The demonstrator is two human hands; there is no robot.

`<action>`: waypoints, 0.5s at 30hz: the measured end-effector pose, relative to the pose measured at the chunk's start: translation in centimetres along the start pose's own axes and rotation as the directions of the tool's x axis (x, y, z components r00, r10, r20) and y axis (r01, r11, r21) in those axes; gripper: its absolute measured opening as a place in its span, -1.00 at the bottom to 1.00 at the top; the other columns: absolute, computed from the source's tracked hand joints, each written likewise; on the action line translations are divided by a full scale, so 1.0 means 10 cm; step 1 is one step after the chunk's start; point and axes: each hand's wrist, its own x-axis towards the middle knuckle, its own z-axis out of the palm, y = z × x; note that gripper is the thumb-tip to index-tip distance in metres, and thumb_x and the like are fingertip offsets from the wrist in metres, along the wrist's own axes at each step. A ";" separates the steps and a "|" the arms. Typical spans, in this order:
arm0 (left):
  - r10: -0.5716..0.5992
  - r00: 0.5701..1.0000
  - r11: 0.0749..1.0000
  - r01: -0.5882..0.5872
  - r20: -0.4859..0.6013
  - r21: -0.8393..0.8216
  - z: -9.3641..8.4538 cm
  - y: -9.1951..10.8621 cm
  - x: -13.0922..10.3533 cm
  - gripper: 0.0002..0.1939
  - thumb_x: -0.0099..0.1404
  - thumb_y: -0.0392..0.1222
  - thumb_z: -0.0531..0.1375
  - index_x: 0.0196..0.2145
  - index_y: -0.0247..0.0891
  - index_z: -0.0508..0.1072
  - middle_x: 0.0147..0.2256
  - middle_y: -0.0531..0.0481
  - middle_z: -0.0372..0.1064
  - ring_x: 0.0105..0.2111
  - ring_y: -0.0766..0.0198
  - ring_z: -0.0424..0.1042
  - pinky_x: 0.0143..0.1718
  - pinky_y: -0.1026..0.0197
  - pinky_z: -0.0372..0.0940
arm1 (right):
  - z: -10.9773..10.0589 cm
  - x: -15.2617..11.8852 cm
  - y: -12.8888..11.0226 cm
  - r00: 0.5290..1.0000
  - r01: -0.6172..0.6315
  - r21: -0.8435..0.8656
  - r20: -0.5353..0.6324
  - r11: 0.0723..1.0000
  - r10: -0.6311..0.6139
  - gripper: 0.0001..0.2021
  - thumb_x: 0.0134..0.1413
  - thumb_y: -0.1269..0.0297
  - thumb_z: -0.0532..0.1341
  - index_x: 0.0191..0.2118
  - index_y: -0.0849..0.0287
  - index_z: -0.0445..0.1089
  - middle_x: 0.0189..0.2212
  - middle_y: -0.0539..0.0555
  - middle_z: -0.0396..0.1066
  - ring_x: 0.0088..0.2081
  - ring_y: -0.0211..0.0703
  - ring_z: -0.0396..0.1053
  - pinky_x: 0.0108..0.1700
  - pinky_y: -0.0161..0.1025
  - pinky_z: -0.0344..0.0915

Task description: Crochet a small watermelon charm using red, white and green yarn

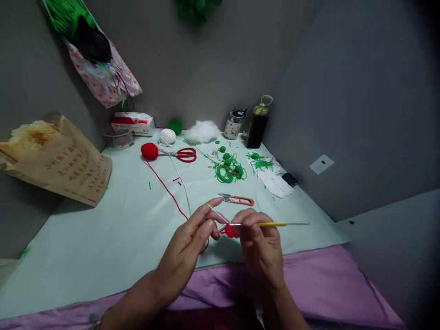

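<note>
My right hand (261,240) is closed around a crochet hook (273,224) with a yellow handle, its metal tip pointing left. A small red crochet piece (230,230) sits by the hook's tip, between my two hands. My left hand (192,231) has white yarn (217,211) strung over its raised index finger, with thumb and other fingers bent close to the red piece. Red yarn (172,195) runs from a red ball (150,151) down to my left hand. White yarn also leads from a white ball (167,136). Orange thread snips (237,199) lie just beyond my hands.
Red-handled scissors (186,155), green yarn pieces (227,169), white stuffing (202,132) and a green ball (175,126) lie farther back. A tin (233,126) and a bottle (257,126) stand at the wall. A paper bag with bread (65,160) is at left.
</note>
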 end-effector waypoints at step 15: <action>0.219 0.975 0.926 -0.195 -0.039 0.323 -0.07 0.12 0.04 -0.60 0.32 -0.25 0.33 0.11 -0.14 0.56 -0.29 0.02 0.50 -0.25 0.18 0.52 -0.06 0.08 0.44 | -0.03 -0.12 -0.20 0.949 0.285 -0.475 0.263 0.833 -0.174 -0.78 0.40 0.49 0.14 -0.09 0.10 0.53 -0.20 0.11 0.57 -0.13 -0.11 0.52 -0.09 -0.16 0.47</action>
